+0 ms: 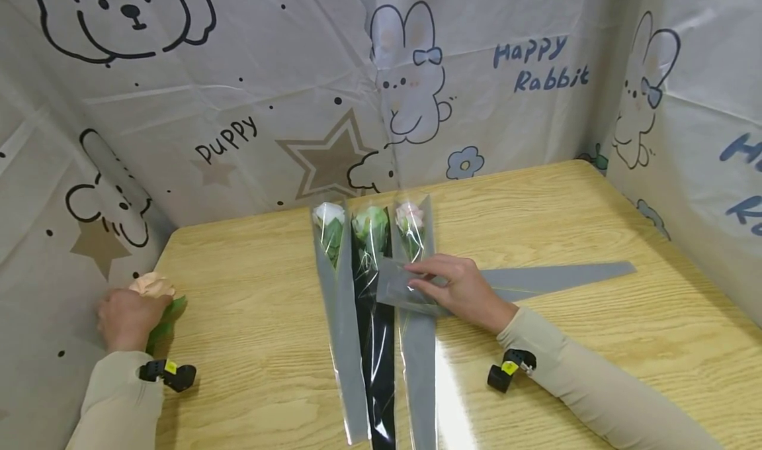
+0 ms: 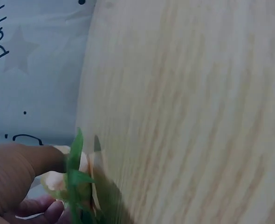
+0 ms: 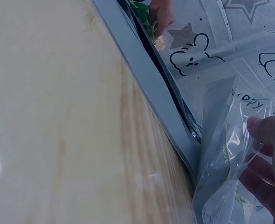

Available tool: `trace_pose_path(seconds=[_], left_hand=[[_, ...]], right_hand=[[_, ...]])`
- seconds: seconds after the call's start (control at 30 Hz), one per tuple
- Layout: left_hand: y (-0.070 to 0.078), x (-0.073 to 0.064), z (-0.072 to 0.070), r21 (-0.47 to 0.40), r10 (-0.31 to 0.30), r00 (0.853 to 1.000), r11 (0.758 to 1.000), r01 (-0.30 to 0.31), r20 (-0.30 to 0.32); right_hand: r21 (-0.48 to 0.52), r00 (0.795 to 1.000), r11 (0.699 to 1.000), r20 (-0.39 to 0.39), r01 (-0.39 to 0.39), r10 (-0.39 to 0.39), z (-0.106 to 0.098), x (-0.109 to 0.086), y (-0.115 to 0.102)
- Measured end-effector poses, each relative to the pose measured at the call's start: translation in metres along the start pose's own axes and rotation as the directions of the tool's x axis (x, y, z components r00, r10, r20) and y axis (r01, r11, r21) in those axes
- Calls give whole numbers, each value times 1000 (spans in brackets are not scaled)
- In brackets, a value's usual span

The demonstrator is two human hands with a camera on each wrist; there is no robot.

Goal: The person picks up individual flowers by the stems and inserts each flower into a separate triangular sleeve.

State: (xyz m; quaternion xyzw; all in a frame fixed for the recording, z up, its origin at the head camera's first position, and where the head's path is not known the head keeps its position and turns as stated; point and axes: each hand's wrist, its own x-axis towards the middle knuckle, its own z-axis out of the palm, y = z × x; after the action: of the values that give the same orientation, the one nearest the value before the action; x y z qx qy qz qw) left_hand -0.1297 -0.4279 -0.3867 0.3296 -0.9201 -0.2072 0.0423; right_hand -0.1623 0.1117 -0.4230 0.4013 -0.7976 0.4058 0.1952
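Note:
At the table's left edge, my left hand (image 1: 127,321) grips a peach rose (image 1: 153,284) with green leaves close below its bloom. The left wrist view shows thumb and fingers around the flower, its leaf (image 2: 75,163) hanging down in front. My right hand (image 1: 461,290) pinches the wide end of a grey, clear-fronted flower sleeve (image 1: 556,280). This end is lifted over the wrapped flowers, while the narrow tail points right across the table. In the right wrist view, the sleeve's clear film (image 3: 237,140) bulges away from its grey back beside the thumb.
Three wrapped flowers lie side by side mid-table: a white rose (image 1: 329,213) in grey, a green one (image 1: 372,222) in black, a pale pink one (image 1: 409,216) in grey. Printed cloth (image 1: 286,59) walls the wooden table (image 1: 256,370) at the back and sides.

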Motion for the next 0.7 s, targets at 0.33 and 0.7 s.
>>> trace_pose_path(seconds=[0.33,0.7], left_hand=[[-10,2,2,149,118,991,983,-108,-60],[-6,-1,-5,188,104,994,976,-106,24]], right_hand=[[-6,1000,1000,5,13,-13,1,-1,0],[-3,1000,1000,21,3,-3,1,0,0]])
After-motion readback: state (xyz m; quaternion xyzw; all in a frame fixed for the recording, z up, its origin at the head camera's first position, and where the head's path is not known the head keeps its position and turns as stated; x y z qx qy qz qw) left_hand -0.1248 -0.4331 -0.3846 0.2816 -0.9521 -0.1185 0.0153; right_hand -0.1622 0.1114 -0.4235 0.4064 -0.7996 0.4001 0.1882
